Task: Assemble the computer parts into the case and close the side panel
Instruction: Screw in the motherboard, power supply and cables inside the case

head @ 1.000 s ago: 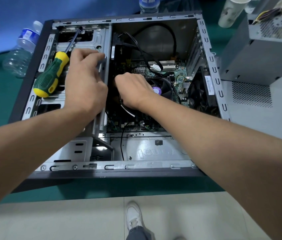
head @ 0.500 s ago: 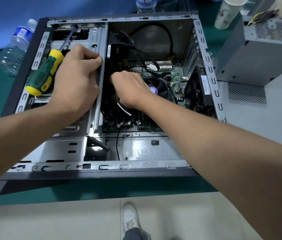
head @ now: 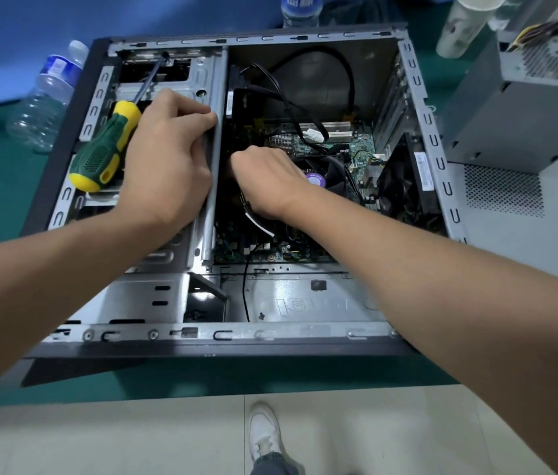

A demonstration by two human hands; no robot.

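The open computer case lies on its side on a green table. My left hand rests on the metal drive cage, with its fingers curled over the cage's vertical edge bar. My right hand reaches down inside beside the CPU fan, fingers curled among black cables over the motherboard; what they hold is hidden. A green and yellow screwdriver lies on the drive cage, just left of my left hand. A rear case fan sits at the right wall.
A grey power supply stands on a perforated metal panel to the right of the case. A paper cup is at the back right. Plastic bottles stand at the left and at the back. Floor and my shoe show below the table edge.
Both hands have stayed in place on the cage edge and among the cables. The view has shifted slightly; the screwdriver has not moved.
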